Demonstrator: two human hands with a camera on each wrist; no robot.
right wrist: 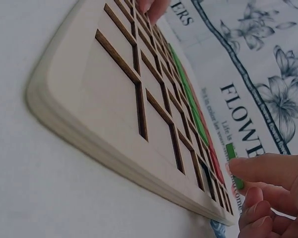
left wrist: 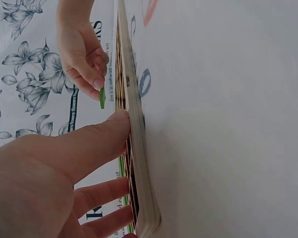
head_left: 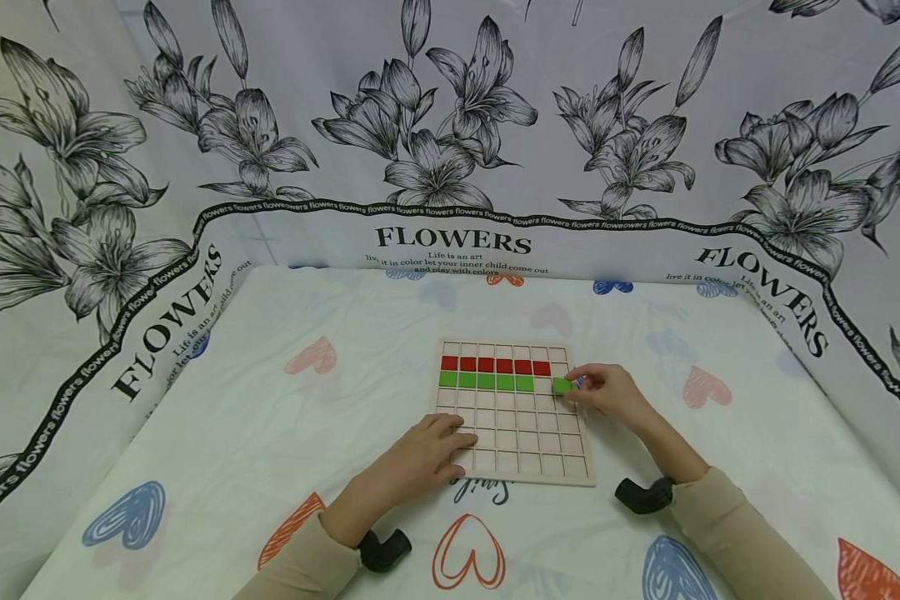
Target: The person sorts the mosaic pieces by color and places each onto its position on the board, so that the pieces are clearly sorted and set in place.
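A pale wooden grid board (head_left: 529,444) lies flat before me. Several red square tiles (head_left: 485,365) fill one of its upper rows, and several green tiles (head_left: 486,381) sit in the row just below. Between thumb and fingertips my right hand (head_left: 609,392) pinches a loose green square tile (head_left: 562,387); in the right wrist view this green tile (right wrist: 231,151) is held up off the grid. My left hand (head_left: 420,450) rests on the board's left side with its fingers spread over the cells. In the left wrist view, the left thumb (left wrist: 97,141) touches the board's edge.
A white cloth (head_left: 375,333) printed with hearts covers the table. Behind it and at the sides hangs a white curtain (head_left: 615,50) with black flower drawings. Black curved pieces stick out at the left wrist (head_left: 385,551) and the right wrist (head_left: 643,496).
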